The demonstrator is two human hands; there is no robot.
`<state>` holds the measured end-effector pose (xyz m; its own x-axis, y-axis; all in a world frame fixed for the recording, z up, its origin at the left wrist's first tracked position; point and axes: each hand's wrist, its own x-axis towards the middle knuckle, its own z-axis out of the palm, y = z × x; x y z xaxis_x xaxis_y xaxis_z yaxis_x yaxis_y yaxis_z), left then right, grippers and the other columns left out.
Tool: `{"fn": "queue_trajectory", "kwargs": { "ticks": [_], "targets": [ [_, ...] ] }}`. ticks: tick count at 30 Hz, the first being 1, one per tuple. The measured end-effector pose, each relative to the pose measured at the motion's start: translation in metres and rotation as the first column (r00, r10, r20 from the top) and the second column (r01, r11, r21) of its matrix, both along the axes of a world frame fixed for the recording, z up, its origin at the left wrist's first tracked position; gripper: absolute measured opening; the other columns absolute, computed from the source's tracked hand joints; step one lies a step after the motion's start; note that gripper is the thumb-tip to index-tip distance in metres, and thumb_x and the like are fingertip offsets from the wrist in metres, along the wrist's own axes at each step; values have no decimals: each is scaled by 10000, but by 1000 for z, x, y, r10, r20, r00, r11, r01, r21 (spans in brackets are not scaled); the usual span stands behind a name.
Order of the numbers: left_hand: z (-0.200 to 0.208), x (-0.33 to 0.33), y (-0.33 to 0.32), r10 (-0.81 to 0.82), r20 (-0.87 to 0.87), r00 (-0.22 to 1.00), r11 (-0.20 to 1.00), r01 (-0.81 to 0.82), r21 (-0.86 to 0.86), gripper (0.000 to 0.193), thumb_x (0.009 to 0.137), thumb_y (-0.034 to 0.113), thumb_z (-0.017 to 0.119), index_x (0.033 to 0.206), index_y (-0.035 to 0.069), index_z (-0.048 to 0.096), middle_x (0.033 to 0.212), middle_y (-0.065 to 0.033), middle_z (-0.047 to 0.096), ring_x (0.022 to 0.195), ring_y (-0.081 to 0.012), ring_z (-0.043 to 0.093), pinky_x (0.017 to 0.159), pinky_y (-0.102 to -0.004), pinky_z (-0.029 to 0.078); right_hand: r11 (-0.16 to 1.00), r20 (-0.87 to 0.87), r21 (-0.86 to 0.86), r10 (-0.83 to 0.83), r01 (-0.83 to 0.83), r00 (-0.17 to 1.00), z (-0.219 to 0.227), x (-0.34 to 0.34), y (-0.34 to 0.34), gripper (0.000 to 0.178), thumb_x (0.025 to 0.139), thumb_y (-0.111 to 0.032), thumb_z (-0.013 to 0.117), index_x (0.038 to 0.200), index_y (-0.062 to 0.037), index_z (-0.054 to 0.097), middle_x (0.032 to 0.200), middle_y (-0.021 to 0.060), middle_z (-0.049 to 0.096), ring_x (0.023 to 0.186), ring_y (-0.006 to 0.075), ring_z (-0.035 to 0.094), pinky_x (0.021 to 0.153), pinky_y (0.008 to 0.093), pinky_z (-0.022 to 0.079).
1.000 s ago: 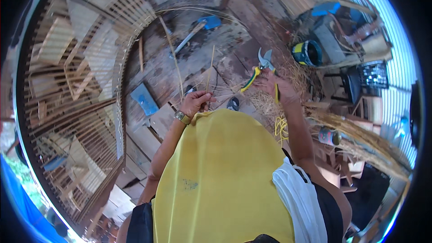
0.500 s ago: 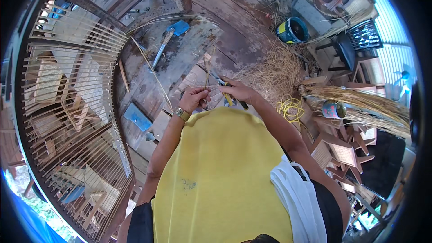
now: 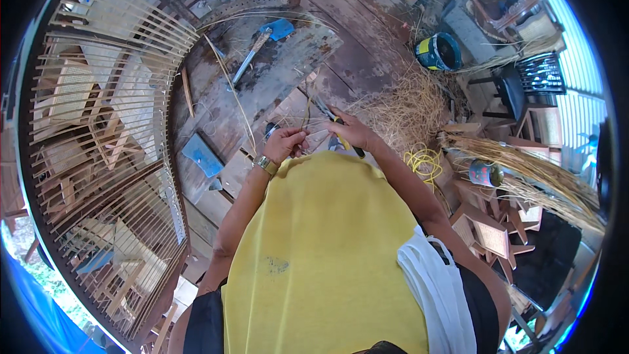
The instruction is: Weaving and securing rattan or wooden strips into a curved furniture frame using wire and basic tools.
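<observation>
My left hand (image 3: 285, 143), with a watch on its wrist, is closed, thumb and forefinger pinching a thin cane strand (image 3: 306, 113) that rises from the fingertips. Close on its right, my right hand (image 3: 354, 131) is wrapped round a pair of pliers (image 3: 321, 106) with yellow and black handles. Their jaws point up and left, beside the strand; whether they touch it I cannot tell. Several fine loose fibres show between the hands. Both hands are just beyond the front of my yellow shirt (image 3: 314, 223).
On the left stands a big curved frame (image 3: 171, 177) strung with cane strands. A blue block (image 3: 202, 155) and a long tool (image 3: 244, 69) lie on the worn boards. To the right are a fibre heap (image 3: 413, 101), a dark bucket (image 3: 438, 51), yellow cord (image 3: 424, 165) and a cane bundle (image 3: 524, 157).
The whole view has shifted a little, with far things now further right. My hands keep nearly the same place and hold, the pliers still beside the strand.
</observation>
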<state>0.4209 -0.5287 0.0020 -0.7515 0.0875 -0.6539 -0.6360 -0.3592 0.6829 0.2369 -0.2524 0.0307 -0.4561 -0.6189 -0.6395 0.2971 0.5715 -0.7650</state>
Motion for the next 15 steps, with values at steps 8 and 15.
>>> {"fn": "queue_trajectory", "kwargs": {
  "ticks": [8,15],
  "targets": [
    [-8,13,-27,-18,-2,1000,1000,18,-21,352,1273,282,778,1489,33,904,1002,-22,920,673,-96,762,622,-279,582,996,24,-7,93,-92,995,4,-1,-35,925,1198,-391,851,1995,-133,458,1228,28,800,1028,126,724,947,329,625],
    [-4,19,-33,-18,43,999,1000,18,3,346,1263,255,778,1480,16,905,988,-29,917,659,-99,760,608,-288,588,991,45,72,108,-111,993,13,2,-45,910,1172,-500,848,1963,-190,522,1040,21,772,913,142,719,835,359,622]
  ]
}}
